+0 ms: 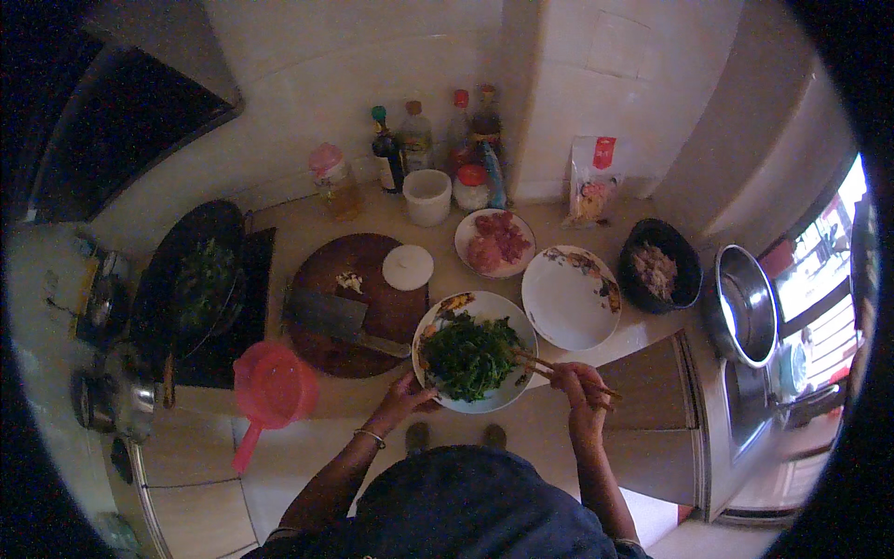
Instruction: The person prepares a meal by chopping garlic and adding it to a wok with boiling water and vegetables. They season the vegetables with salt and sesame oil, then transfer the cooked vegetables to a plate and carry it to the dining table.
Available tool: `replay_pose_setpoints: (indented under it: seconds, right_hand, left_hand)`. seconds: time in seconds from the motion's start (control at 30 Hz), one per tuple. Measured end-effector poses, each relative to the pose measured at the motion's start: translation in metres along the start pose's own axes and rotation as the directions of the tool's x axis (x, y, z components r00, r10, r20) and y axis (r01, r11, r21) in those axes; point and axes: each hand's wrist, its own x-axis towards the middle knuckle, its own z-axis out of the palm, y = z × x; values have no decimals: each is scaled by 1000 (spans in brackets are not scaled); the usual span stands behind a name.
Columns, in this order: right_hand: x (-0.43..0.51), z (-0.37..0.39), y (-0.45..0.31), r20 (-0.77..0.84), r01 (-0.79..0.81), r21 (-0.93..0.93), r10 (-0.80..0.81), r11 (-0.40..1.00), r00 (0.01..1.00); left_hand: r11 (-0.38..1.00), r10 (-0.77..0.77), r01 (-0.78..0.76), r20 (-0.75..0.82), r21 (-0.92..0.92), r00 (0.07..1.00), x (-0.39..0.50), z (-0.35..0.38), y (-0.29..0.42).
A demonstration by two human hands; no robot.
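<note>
My left hand (407, 400) grips the lower left rim of a white patterned plate (501, 404) heaped with chopped leafy greens (471, 356). In my right hand (581, 386) is a pair of wooden chopsticks (541, 361), their tips at the right edge of the greens. A round brown cutting board (314, 262) lies to the left, bearing a cleaver (328, 314), a little chopped garlic or similar (349, 281) and a white lid (408, 267). Behind the greens are an empty patterned plate (569, 300) and a plate of raw meat (497, 241).
At left, a wok (202, 272) with greens sits on the stove, beside a red plastic ladle (276, 384). Bottles (417, 136) and a white container (427, 197) line the wall. A dark bowl of meat (656, 269) and a steel basin (746, 307) stand at right.
</note>
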Motion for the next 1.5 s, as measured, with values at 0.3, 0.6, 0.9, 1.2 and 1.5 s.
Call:
replay_pose_setpoints:
  seconds: [0.3,0.6,0.9,1.2,1.5]
  right_hand:
    - [4,20,52,86,140,-129,-129,982,988]
    - [47,29,20,2,136,160,-138,978,990]
    - [80,45,53,165,-42,76,29,996,986]
    - [19,20,2,262,94,-117,-61,989,963]
    - [56,47,29,37,-16,-141,21,990,999]
  left_hand:
    - [998,-7,7,2,-67,1000,1,1,-1]
    - [999,2,-2,-1,-46,1000,-1,1,0]
    - [1000,-12,12,18,-29,1000,1,2,2]
    - [997,16,-13,44,-77,999,2,-1,-3]
    - [997,-42,45,46,-66,998,8,-7,-10]
